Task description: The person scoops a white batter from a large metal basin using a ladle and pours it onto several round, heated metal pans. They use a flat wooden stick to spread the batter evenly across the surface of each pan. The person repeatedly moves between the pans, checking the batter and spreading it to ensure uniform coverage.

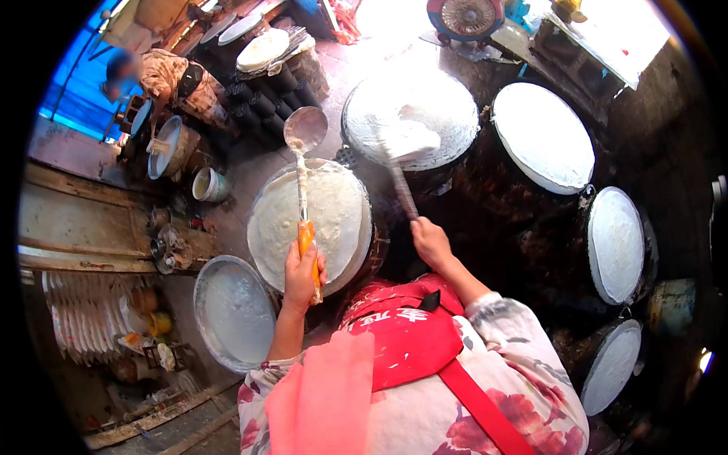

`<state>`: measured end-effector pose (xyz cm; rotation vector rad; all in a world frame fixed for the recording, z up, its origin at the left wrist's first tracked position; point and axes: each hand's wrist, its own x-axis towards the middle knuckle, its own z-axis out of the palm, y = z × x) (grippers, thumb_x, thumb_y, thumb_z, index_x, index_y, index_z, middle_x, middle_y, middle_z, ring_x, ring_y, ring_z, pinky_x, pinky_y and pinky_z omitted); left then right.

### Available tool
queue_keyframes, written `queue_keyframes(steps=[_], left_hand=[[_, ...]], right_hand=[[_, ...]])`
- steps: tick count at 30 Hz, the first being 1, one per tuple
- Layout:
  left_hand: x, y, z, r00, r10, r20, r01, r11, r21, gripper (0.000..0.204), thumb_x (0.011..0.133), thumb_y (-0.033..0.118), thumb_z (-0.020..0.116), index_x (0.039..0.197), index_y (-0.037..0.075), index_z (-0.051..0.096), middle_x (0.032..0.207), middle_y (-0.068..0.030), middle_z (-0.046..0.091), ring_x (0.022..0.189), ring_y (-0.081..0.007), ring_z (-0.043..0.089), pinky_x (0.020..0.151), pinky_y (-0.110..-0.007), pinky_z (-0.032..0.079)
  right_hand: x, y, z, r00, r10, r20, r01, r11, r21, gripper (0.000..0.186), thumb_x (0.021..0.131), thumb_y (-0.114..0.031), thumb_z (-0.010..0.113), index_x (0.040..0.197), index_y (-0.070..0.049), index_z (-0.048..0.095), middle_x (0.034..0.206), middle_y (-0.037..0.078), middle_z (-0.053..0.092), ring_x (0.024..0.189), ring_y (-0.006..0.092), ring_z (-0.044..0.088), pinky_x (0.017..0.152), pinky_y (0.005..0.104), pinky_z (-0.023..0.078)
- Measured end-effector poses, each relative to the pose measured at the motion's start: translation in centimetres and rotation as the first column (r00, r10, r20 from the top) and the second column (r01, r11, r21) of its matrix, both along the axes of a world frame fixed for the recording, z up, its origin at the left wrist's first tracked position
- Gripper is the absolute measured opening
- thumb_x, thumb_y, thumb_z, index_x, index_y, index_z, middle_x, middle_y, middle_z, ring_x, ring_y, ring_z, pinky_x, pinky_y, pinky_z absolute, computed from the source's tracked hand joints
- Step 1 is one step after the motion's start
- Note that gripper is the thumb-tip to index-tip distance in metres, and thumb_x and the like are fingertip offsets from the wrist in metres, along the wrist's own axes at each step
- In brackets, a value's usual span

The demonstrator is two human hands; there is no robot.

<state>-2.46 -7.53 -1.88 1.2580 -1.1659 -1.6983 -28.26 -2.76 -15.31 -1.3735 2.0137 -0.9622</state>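
My left hand is closed round the orange handle of a ladle. Pale batter coats the ladle's bowl and shaft. Under it is a wide round vessel covered with thick, pale batter. My right hand grips the brown handle of a spreading tool, whose far end is blurred, so its exact kind is unclear. That end lies over a round griddle, where a white layer of batter spreads with a heaped patch at its middle.
More round griddles with white sheets curve down the right. A basin of whitish liquid stands left of me. Beyond are a white bucket, a fan, stacked black cylinders and another person by a basin.
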Motion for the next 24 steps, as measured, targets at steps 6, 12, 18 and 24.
queue_keyframes(steps=[6, 12, 18, 24], left_hand=[[-0.9, -0.8, 0.1, 0.999, -0.036, -0.018, 0.036, 0.999, 0.023, 0.033, 0.097, 0.027, 0.042, 0.123, 0.006, 0.042, 0.064, -0.0036, 0.048, 0.042, -0.0095, 0.044, 0.04, -0.021, 0.038], [-3.1, -1.4, -0.2, 0.997, -0.064, -0.052, 0.068, 0.994, 0.085, 0.034, 0.097, 0.029, 0.042, 0.122, 0.007, 0.042, 0.064, -0.004, 0.047, 0.04, -0.0094, 0.043, 0.038, -0.021, 0.037], [-5.4, -2.7, -0.5, 0.994, -0.096, -0.046, 0.101, 0.989, 0.109, 0.034, 0.097, 0.03, 0.041, 0.123, 0.007, 0.041, 0.063, -0.0032, 0.046, 0.04, -0.0093, 0.042, 0.038, -0.021, 0.037], [-7.9, -3.7, -1.1, 0.995, -0.101, -0.021, 0.102, 0.992, 0.068, 0.035, 0.098, 0.029, 0.039, 0.124, 0.006, 0.04, 0.063, -0.0036, 0.046, 0.04, -0.0095, 0.042, 0.038, -0.022, 0.037]], right_hand=[[-5.8, 0.5, 0.8, 0.952, -0.186, 0.245, 0.124, 0.961, 0.247, 0.031, 0.093, -0.03, 0.043, 0.085, -0.003, 0.057, 0.078, 0.024, 0.061, 0.078, 0.0439, 0.058, 0.067, 0.0519, 0.045], [-5.0, 1.9, 1.6, 0.992, 0.093, -0.083, -0.082, 0.989, 0.123, 0.029, 0.092, -0.028, 0.043, 0.083, -0.004, 0.056, 0.077, 0.024, 0.06, 0.076, 0.0428, 0.058, 0.067, 0.0521, 0.045], [-11.8, 1.9, 2.2, 0.934, -0.201, 0.297, 0.109, 0.948, 0.3, 0.03, 0.093, -0.029, 0.043, 0.083, -0.003, 0.056, 0.067, 0.019, 0.06, 0.065, 0.0342, 0.061, 0.059, 0.0439, 0.047], [-13.2, 2.8, 1.1, 0.989, 0.104, -0.11, -0.083, 0.981, 0.176, 0.031, 0.092, -0.031, 0.043, 0.083, -0.005, 0.057, 0.078, 0.023, 0.061, 0.077, 0.0419, 0.059, 0.068, 0.0508, 0.046]])
